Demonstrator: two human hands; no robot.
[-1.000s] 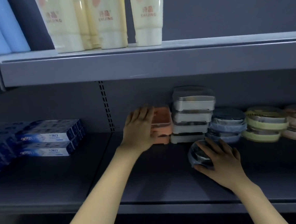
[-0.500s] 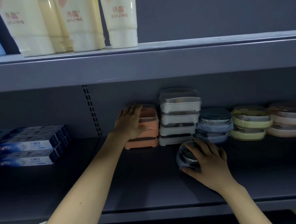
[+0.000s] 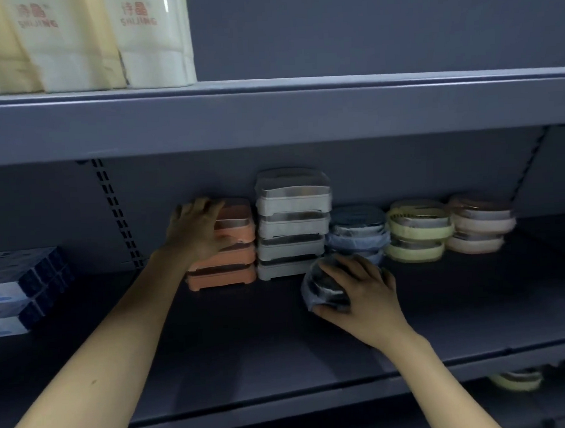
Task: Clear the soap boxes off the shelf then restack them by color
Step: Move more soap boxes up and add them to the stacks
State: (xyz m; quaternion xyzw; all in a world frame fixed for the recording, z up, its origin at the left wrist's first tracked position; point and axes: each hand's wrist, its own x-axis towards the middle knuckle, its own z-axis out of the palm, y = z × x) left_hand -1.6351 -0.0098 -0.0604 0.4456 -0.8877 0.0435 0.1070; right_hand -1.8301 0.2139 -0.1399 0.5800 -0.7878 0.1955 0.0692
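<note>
Soap boxes stand in stacks at the back of the grey shelf (image 3: 248,340): an orange stack (image 3: 231,269), a taller white stack (image 3: 291,226), a blue stack (image 3: 357,232), a yellow-green stack (image 3: 416,233) and a pale pink stack (image 3: 478,226). My left hand (image 3: 197,229) grips the top orange box from its left side. One blue round soap box (image 3: 324,287) lies alone in front of the stacks, and my right hand (image 3: 360,291) holds it from the right with the fingers curled over it.
Blue toothpaste cartons (image 3: 20,286) are stacked at the shelf's left. Cream bottles (image 3: 79,41) stand on the upper shelf (image 3: 302,111), which overhangs the stacks. A yellow-green box (image 3: 515,380) shows on the lower level at right.
The view has shifted up and to the right. My left hand has closed more over the top orange box. My right hand stays on the loose blue box.
</note>
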